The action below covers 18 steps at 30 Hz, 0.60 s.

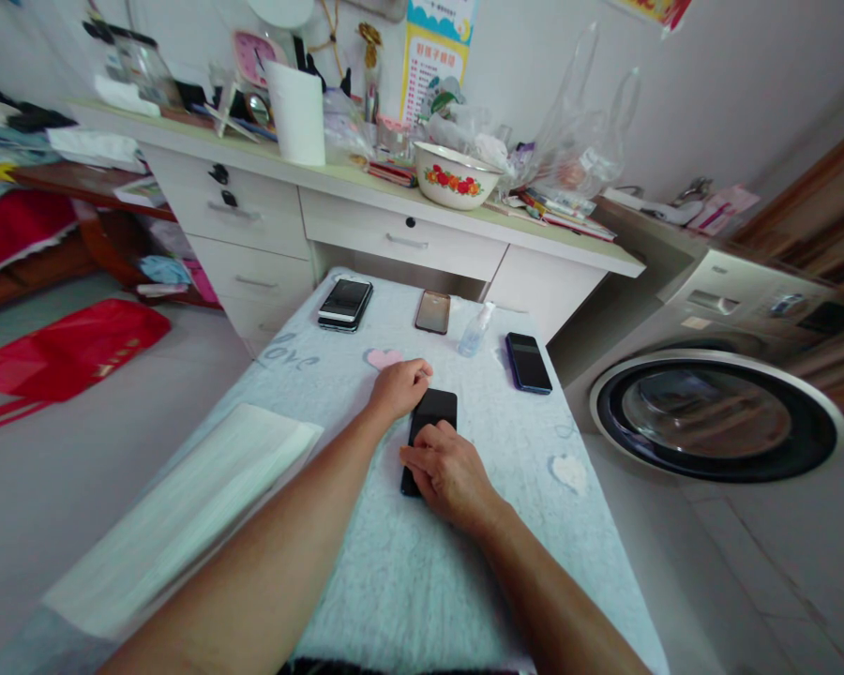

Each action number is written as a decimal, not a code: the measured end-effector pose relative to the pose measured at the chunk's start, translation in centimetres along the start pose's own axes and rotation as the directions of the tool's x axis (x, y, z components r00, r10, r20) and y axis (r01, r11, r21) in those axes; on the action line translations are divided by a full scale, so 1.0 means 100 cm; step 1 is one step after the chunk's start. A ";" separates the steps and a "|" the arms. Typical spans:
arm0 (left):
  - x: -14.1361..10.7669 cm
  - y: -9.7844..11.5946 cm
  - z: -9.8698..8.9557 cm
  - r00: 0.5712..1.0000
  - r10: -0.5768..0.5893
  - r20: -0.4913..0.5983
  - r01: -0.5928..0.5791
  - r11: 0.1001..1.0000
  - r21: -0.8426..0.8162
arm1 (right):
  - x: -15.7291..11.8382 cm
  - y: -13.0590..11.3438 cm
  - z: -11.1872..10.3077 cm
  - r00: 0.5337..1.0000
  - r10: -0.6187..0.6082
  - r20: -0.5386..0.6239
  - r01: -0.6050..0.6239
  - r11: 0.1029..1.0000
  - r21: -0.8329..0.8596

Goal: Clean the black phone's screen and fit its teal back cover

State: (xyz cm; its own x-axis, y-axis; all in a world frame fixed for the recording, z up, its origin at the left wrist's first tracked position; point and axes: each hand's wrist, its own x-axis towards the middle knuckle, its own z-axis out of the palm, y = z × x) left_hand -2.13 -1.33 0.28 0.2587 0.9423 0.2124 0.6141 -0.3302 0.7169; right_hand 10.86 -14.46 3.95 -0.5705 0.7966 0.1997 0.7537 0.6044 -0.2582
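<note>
A black smartphone (436, 406) lies flat, screen up, on the cloth-covered table in front of me. My left hand (398, 388) is at its upper left corner with the fingers curled in; whether anything is inside them is hidden. Over the lower half of the screen, my right hand (457, 471) has its fingers bunched together and pressed down. What these fingers hold, if anything, cannot be made out. Beyond the hands are a clear spray bottle (475, 332) and a brown phone case (433, 312). Another dark phone (528, 363) lies to the right.
Stacked phones (345, 305) lie at the table's far left. A folded white cloth (183, 516) lies along the left edge. Behind stands a white desk (239, 220) with a paper roll (297, 117) and a flowered bowl (457, 178). A washing machine (717, 319) is on the right.
</note>
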 end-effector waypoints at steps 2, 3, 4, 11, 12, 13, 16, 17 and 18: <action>0.000 0.001 -0.001 1.000 0.000 0.000 0.000 1.000 -0.003 | 0.000 0.001 0.001 1.000 0.026 -0.013 -0.026 1.000 -0.007; 0.000 0.001 -0.001 1.000 0.000 0.001 0.000 1.000 -0.004 | 0.000 0.002 0.001 0.999 0.035 -0.017 -0.036 0.999 -0.006; 0.000 0.002 -0.001 1.000 -0.001 0.002 0.001 1.000 -0.003 | 0.000 0.003 0.001 0.999 0.044 -0.021 -0.044 0.999 -0.004; 0.000 0.000 0.000 1.000 0.002 0.008 -0.002 1.000 0.015 | -0.003 0.014 -0.003 0.992 0.123 -0.034 -0.122 0.992 0.027; 0.000 -0.001 0.000 1.000 0.004 0.008 -0.004 1.000 0.017 | -0.004 0.017 -0.004 0.990 0.136 -0.037 -0.135 0.991 0.022; 0.000 -0.001 0.001 1.000 0.007 0.008 -0.008 1.000 0.018 | -0.005 0.020 -0.005 0.988 0.147 -0.041 -0.147 0.989 0.016; 0.000 -0.002 0.001 1.000 0.018 0.003 -0.018 1.000 0.017 | -0.008 0.028 -0.007 0.983 0.177 -0.047 -0.177 0.984 0.002; -0.001 -0.002 0.001 1.000 0.021 0.001 -0.021 1.000 0.016 | -0.009 0.030 -0.008 0.981 0.186 -0.049 -0.186 0.983 0.000; -0.001 -0.002 0.001 1.000 0.023 0.001 -0.023 1.000 0.017 | -0.010 0.032 -0.009 0.979 0.196 -0.052 -0.197 0.980 -0.004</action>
State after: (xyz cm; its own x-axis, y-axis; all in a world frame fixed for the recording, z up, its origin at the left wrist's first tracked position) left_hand -2.23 -1.31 0.04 0.2739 0.9343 0.2281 0.6203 -0.3529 0.7005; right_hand 14.14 -13.32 3.72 -0.3938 0.8985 0.1939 0.8523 0.4359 -0.2890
